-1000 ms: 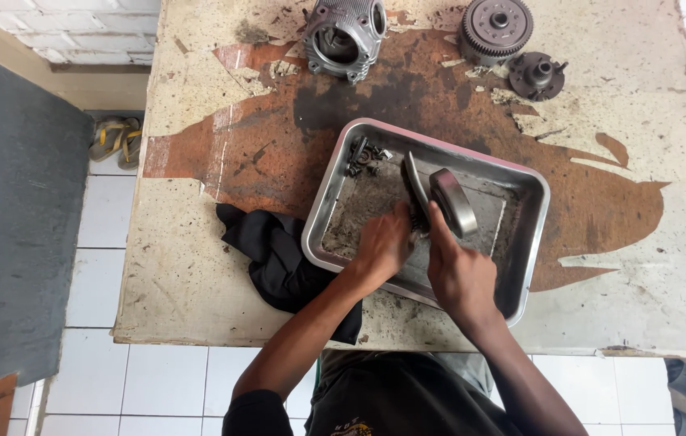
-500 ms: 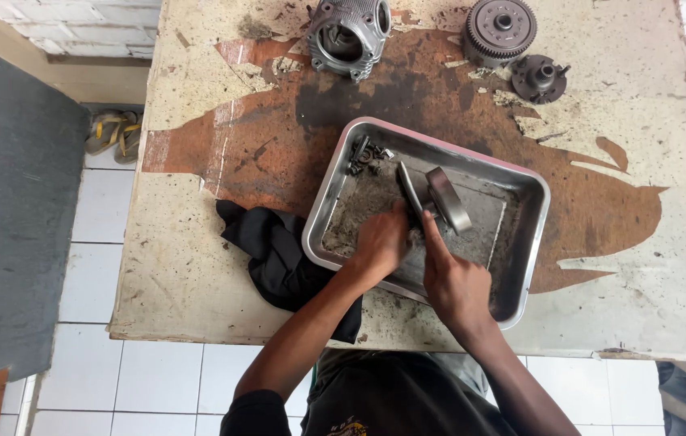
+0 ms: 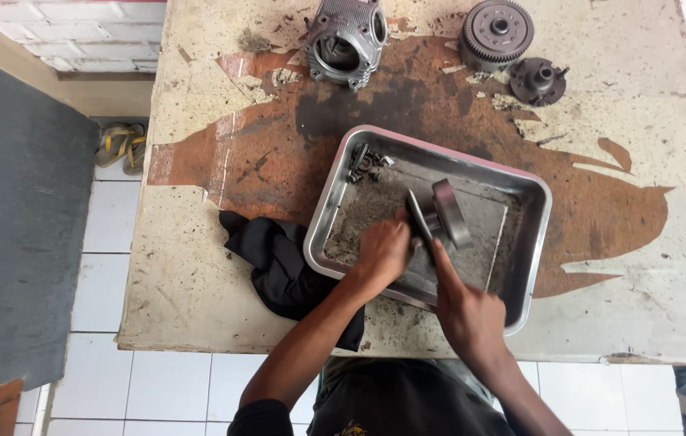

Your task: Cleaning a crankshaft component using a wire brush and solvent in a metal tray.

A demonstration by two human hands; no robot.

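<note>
My left hand (image 3: 383, 250) and right hand (image 3: 468, 311) both grip a metal part (image 3: 440, 216) standing in the steel tray (image 3: 532, 242) at frame centre. The table (image 3: 197, 299) is stained and peeling; a black rag (image 3: 278, 262) lies left, white tiles (image 3: 100, 282) below.

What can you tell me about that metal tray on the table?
The tray is a shallow rectangular pan of shiny steel with rounded corners and a rolled rim. It lies flat and slightly askew on the stained table, its left edge beside a black rag. Its floor is grimy. Small bolts sit in its far left corner. Both hands, left and right, work a round metal part inside it.
</note>
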